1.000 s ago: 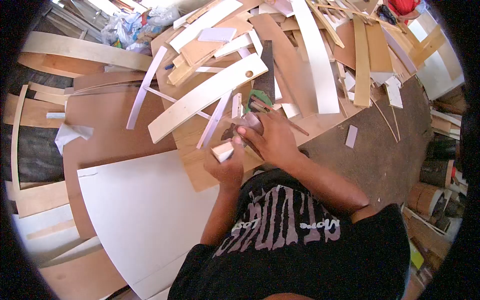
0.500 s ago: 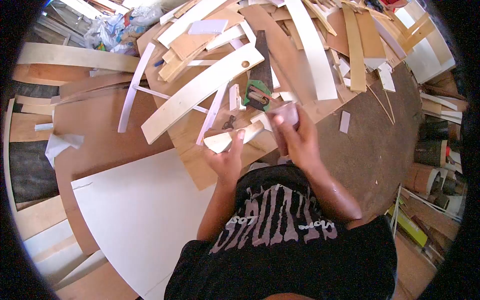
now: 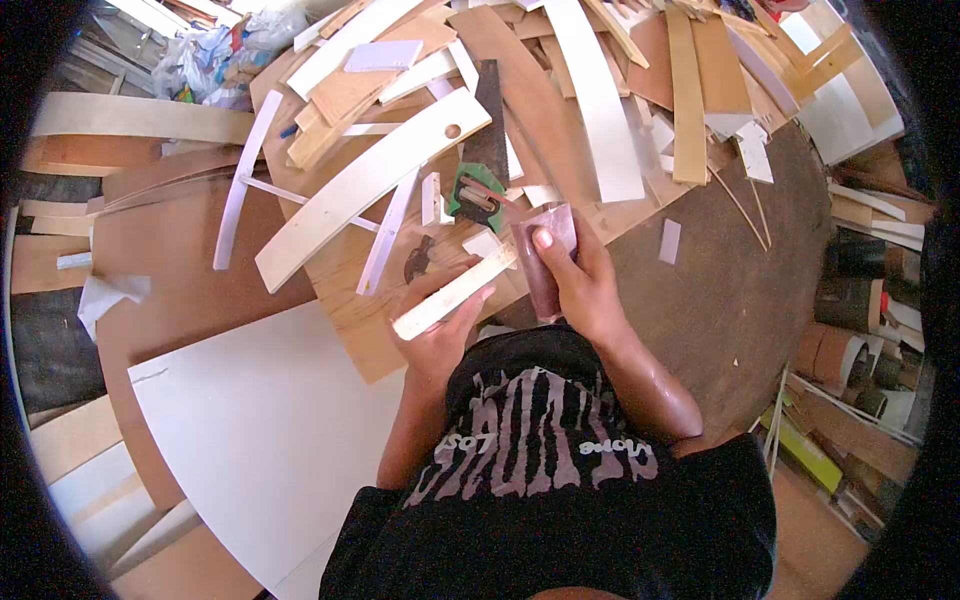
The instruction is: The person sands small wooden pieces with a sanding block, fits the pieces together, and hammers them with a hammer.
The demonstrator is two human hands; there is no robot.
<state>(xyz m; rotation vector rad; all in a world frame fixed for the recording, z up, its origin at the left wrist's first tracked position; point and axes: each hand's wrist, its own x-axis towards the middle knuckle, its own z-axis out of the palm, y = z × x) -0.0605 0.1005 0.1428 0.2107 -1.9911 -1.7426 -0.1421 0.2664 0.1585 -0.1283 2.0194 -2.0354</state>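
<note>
While left hand (image 3: 436, 345) grips wood strip (image 3: 452, 294), right hand (image 3: 588, 288) clasps sheet (image 3: 541, 276) — board edge (image 3: 371, 377) nearby.

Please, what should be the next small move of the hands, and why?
Probably bring the folded sheet onto the wood strip and rub lightly: the left hand grips the strip, pale face upward, and the right hand holds the sheet close to its far end.

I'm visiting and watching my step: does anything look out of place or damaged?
A small lilac offcut lies alone on the floor, apart from the heaped wood; the white sheet has a dark line near one corner, possibly a crack.
</note>
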